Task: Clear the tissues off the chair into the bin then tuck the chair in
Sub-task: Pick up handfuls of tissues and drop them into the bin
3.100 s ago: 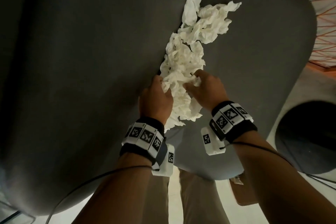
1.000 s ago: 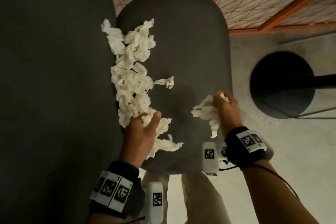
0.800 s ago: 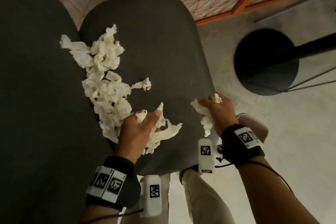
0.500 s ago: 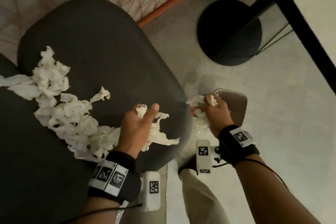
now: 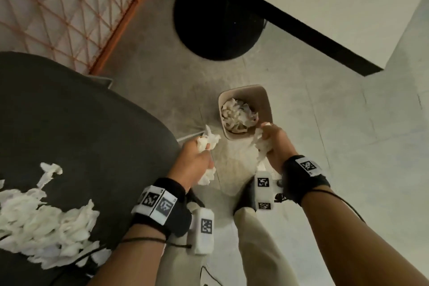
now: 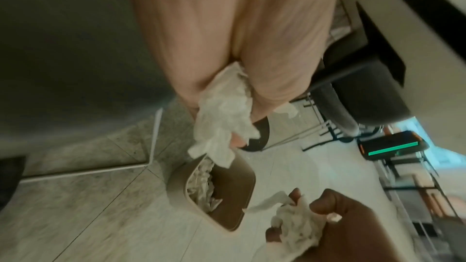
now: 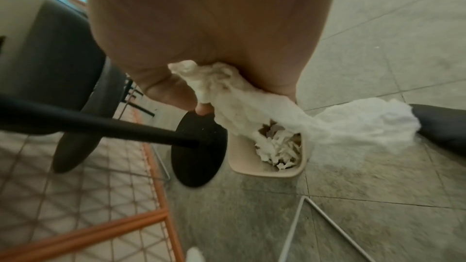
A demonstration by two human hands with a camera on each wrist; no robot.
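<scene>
1. Both of my hands have left the seat and now hover near the bin (image 5: 267,100), which sits on the floor at centre frame in the head view; half a second ago only the right had cleared the seat edge.
2. My left hand (image 5: 195,160) is clenched round a wad of tissue (image 5: 209,140), just left of the bin's rim and not yet over the opening.
3. My right hand (image 5: 276,144) grips a second wad (image 5: 262,144), at the bin's near corner, tissue trailing below the fist.
4. Contents: the bin already holds crumpled tissues (image 5: 239,112), roughly to mid-depth by my judgement.
5. Outstanding: a large heap of tissues (image 5: 46,232) lies on the chair (image 5: 92,134) at lower left of the frame.
6. Assessment: this load is ready to drop once both fists are over the opening. More trips appear necessary, and tucking the chair in is not yet begun.
7. Risk: loose trailing ends may fall outside the rim.
</scene>
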